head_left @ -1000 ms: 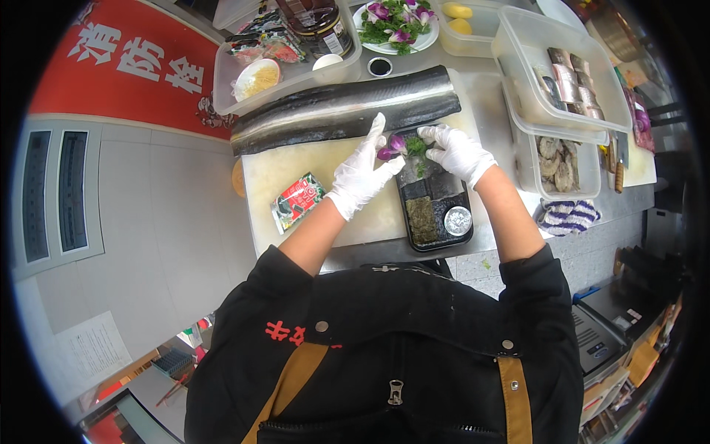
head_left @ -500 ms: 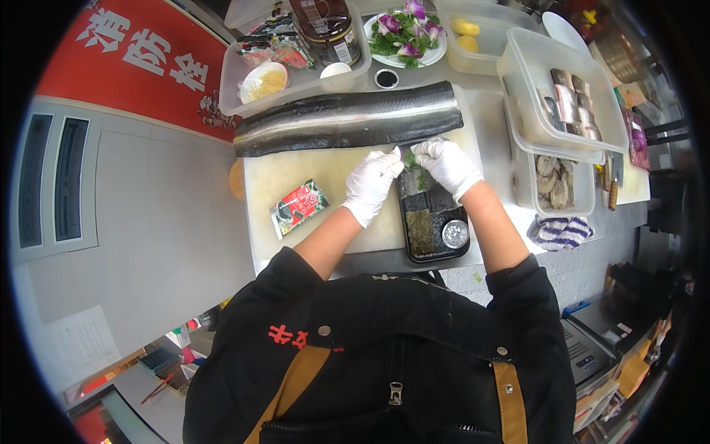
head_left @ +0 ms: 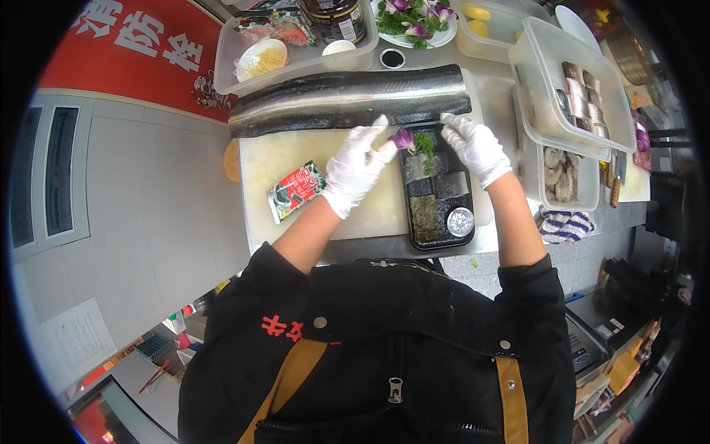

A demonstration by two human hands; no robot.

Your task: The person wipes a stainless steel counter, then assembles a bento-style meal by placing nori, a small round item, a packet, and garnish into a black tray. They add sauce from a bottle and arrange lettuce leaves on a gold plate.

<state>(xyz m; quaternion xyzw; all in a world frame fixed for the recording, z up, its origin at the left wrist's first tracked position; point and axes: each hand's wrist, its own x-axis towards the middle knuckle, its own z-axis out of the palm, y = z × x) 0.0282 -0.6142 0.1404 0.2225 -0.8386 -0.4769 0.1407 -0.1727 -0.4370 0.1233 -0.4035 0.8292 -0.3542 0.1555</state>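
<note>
Here the left hand [head_left: 357, 169], in a white glove, rests over the pale cutting board [head_left: 318, 214], its fingertips pinched on a small purple flower [head_left: 403, 138] at the top left corner of the black tray [head_left: 436, 194]. The right hand [head_left: 473, 146], also gloved, hovers at the tray's top right corner with fingers loosely curled; whether it grips anything cannot be told. In the tray lie a sprig of green garnish [head_left: 424, 143], pale fish slices [head_left: 436, 172], a dark seaweed strip [head_left: 424, 217] and a small foil cup [head_left: 460, 221]. Just beyond lies a long dark fish fillet [head_left: 347, 100]. A red sachet [head_left: 296, 191] sits left on the board. Clear containers of fish pieces [head_left: 573, 103] stand on the table to the right.
</note>
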